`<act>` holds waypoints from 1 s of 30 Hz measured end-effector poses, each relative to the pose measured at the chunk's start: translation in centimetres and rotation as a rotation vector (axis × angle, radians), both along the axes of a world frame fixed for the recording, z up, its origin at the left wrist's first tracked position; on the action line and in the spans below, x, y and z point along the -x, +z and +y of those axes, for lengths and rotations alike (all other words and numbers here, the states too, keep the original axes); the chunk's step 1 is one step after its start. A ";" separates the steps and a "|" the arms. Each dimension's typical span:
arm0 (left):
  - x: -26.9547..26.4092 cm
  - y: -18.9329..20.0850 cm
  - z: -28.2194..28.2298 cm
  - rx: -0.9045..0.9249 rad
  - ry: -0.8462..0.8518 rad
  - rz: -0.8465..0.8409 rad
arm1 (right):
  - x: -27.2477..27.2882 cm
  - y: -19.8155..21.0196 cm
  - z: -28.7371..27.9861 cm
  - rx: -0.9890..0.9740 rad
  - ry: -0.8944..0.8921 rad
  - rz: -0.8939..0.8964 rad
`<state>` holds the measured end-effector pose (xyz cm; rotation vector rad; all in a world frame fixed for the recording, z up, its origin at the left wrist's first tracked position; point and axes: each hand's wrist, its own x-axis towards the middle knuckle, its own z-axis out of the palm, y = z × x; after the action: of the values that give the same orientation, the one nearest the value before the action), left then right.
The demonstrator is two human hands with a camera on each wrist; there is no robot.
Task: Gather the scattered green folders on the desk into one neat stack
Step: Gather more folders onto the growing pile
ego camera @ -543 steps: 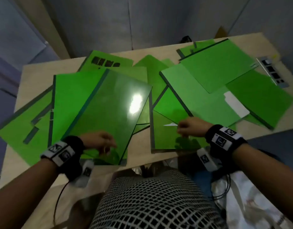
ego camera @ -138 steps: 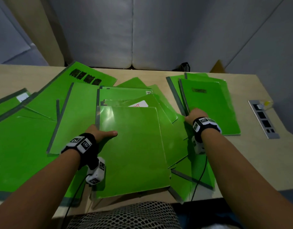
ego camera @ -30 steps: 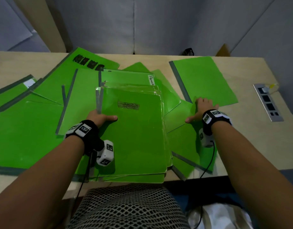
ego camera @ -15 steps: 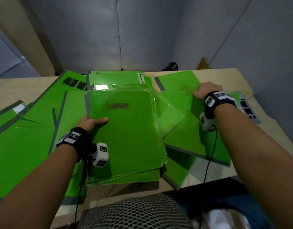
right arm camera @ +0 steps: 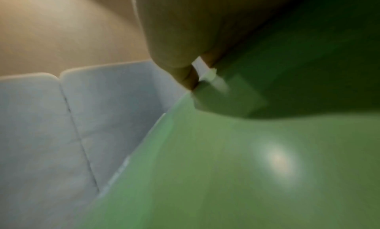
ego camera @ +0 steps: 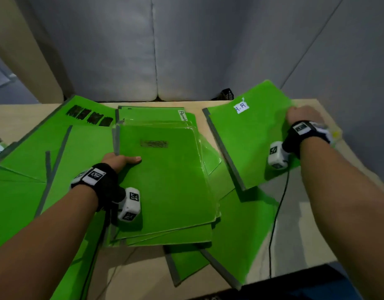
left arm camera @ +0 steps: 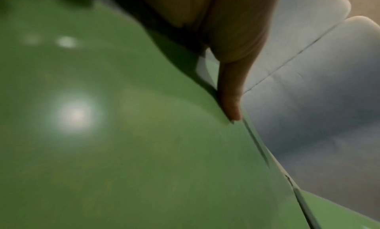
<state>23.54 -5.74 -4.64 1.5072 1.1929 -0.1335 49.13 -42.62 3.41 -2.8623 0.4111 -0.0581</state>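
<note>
I see my left hand [ego camera: 119, 161] holding the left edge of the stack of green folders [ego camera: 167, 182] in the middle of the worktop [ego camera: 295, 226]. The thumb lies on top and the fingers are tucked under the edge. My right hand [ego camera: 303, 114] grips the far right side of the folder marked H.R [ego camera: 251, 144], which is tilted up off the worktop, just right of the stack.

Around the stack I see more loose green folders. A big folder with black marks [ego camera: 56, 135] lies spread out to the left. A folder with a white Permit label [ego camera: 150, 113] pokes out behind the stack. More loose folders [ego camera: 238, 234] lie under the lifted one and hang over the near edge. Thin black cables [ego camera: 275, 224] run from my wrist cameras across the folders.

The worktop is light wood. Behind it stand grey padded wall panels [ego camera: 186, 50]. A small black thing [ego camera: 226, 95] sits at the back edge; I cannot tell what it is.
</note>
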 end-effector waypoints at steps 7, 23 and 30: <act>-0.6 -2.0 0.6 -0.023 -0.003 0.077 | -4.9 -11.5 -2.5 -0.012 0.027 0.430; -0.1 -1.1 -0.2 -0.061 -0.067 0.141 | -1.4 -11.1 2.5 -0.005 -0.005 0.406; -0.1 -1.2 -0.5 -0.051 -0.055 0.149 | -2.4 -11.0 1.5 -0.010 0.023 0.433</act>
<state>23.62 -6.23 -5.88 1.5978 1.2815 -0.2571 51.51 -41.09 -7.59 -2.8564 0.4539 0.5729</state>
